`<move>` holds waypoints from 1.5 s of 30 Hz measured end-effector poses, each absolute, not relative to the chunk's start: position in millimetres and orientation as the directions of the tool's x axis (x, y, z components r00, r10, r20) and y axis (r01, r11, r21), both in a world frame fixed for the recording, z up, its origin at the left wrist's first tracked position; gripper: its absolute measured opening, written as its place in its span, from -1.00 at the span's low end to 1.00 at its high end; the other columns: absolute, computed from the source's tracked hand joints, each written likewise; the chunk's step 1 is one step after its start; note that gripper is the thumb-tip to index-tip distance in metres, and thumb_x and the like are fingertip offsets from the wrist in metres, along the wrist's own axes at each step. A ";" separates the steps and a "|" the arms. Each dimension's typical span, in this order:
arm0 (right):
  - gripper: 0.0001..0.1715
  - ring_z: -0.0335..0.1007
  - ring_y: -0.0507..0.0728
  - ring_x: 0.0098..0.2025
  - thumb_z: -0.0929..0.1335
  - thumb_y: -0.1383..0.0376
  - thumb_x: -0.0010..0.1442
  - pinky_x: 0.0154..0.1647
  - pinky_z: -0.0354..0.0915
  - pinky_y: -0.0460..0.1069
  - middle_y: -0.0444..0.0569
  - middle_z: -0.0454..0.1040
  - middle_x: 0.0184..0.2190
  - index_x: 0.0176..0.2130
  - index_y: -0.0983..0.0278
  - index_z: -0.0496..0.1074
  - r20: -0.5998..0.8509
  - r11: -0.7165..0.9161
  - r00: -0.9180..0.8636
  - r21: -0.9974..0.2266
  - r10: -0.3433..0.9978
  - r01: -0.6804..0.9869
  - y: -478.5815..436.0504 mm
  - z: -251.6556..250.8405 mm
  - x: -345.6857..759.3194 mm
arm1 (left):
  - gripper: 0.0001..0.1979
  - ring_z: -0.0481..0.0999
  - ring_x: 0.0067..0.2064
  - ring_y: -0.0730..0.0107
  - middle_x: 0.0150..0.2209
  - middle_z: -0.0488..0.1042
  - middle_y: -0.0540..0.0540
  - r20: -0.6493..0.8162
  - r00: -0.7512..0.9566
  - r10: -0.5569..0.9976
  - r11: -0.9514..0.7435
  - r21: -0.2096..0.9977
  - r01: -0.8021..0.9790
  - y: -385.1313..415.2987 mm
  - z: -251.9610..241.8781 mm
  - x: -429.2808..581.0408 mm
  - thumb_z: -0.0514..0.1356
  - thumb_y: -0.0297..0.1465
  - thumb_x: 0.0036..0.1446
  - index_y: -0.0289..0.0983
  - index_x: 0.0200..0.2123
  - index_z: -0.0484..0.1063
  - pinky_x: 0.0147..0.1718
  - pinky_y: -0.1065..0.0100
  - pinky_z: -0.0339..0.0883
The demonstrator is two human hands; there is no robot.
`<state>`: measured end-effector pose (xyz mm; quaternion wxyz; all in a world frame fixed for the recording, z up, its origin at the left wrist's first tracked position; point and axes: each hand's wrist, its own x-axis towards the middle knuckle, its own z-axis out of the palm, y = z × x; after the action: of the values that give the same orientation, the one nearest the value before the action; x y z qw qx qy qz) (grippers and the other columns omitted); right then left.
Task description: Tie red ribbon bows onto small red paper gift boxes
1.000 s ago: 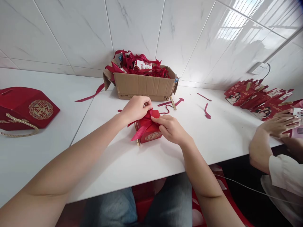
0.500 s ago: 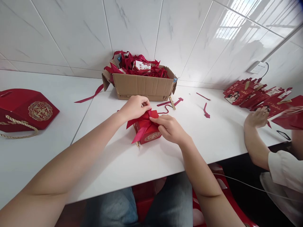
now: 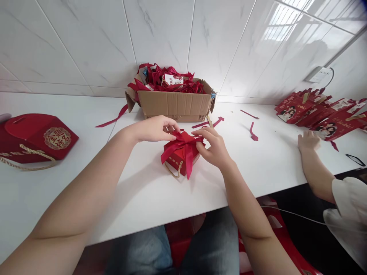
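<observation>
A small red gift box (image 3: pixel 176 159) stands on the white table in front of me, with a rope handle (image 3: pixel 175 173) at its near side. A red ribbon bow (image 3: pixel 187 147) sits on top, its tail hanging down the front. My left hand (image 3: pixel 160 129) is at the bow's left loop, thumb and fingertips pinched on the ribbon. At the right loop, my right hand (image 3: pixel 212 147) pinches the ribbon between thumb and fingers. The fingertips of both hands partly hide the loops.
Behind the box stands a cardboard box (image 3: pixel 174 105) full of red ribbons. A larger red gift box (image 3: pixel 34 139) is at the left. Ribbon scraps (image 3: pixel 252 131) lie to the right. Red photo bags (image 3: pixel 327 118) stand near a co-worker's hand (image 3: pixel 309 140) at the far right.
The gift box has turned, so its rope handle now faces nearer to me. My hands have moved apart to the two sides of the bow. The co-worker's hand has lowered to the table.
</observation>
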<state>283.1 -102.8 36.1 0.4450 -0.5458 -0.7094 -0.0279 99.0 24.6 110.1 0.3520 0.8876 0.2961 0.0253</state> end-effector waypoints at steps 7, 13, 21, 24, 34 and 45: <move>-0.66 0.33 0.11 -0.30 0.24 0.47 0.14 -0.28 0.32 0.03 -0.05 0.42 -0.35 -0.12 0.19 0.40 0.680 0.427 -0.026 -0.429 0.732 0.796 -101.3 35.7 284.7 | -0.70 0.45 -0.30 0.33 -0.31 0.52 -0.02 -0.175 0.818 0.548 -0.588 0.615 0.526 26.2 108.6 99.1 0.22 -0.11 -0.03 -0.19 -0.31 0.47 -0.39 0.40 0.25; -0.70 0.31 0.11 -0.31 0.23 0.46 0.16 -0.30 0.29 0.03 -0.05 0.44 -0.36 -0.15 0.20 0.39 0.676 0.424 -0.017 -0.442 0.737 0.790 -103.0 38.4 284.0 | -0.68 0.46 -0.30 0.34 -0.32 0.53 -0.01 -0.150 0.809 0.568 -0.591 0.609 0.529 25.3 109.7 99.8 0.20 -0.07 -0.01 -0.17 -0.32 0.49 -0.40 0.41 0.25; -0.92 0.28 0.11 -0.30 0.28 0.38 0.15 -0.30 0.24 0.03 -0.06 0.44 -0.38 -0.35 0.22 0.36 0.608 0.413 0.050 -0.596 0.793 0.689 -102.7 42.8 282.8 | -0.70 0.47 -0.33 0.34 -0.29 0.55 -0.01 -0.100 0.789 0.606 -0.598 0.597 0.535 24.0 109.1 100.5 0.18 -0.09 0.00 -0.18 -0.34 0.49 -0.42 0.40 0.25; -0.93 0.33 0.14 -0.20 0.31 0.38 0.09 -0.29 0.23 0.04 -0.02 0.46 -0.28 -0.36 0.22 0.38 0.583 0.400 0.119 -0.676 0.804 0.619 -103.4 43.6 283.3 | -0.69 0.46 -0.35 0.35 -0.29 0.55 -0.01 -0.088 0.781 0.618 -0.602 0.586 0.543 22.6 109.2 101.0 0.19 -0.09 -0.01 -0.18 -0.35 0.50 -0.43 0.40 0.24; -0.95 0.26 0.22 0.12 0.37 0.27 0.09 0.08 0.19 0.15 -0.04 0.39 -0.03 -0.38 0.18 0.46 0.389 0.348 0.101 -0.893 0.916 0.285 -102.6 40.9 290.4 | -0.75 0.42 -0.37 0.39 -0.33 0.53 -0.02 -0.106 0.783 0.613 -0.592 0.594 0.544 20.0 108.0 104.4 0.17 -0.17 0.00 -0.21 -0.39 0.47 -0.45 0.40 0.23; -0.63 0.31 0.10 -0.16 0.38 0.11 0.14 -0.08 0.21 0.06 -0.05 0.42 -0.26 -0.55 0.25 0.27 0.329 0.252 0.173 -0.899 0.928 0.357 -99.2 41.9 284.8 | -0.79 0.36 -0.46 0.40 -0.44 0.49 -0.02 -0.043 0.786 0.616 -0.639 0.556 0.532 22.5 105.6 102.5 0.17 -0.20 -0.01 -0.22 -0.43 0.44 -0.51 0.38 0.17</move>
<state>284.8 -99.2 41.9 0.5332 -0.5496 -0.5847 0.2678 102.5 22.5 105.6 0.2814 0.9022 0.3181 0.0755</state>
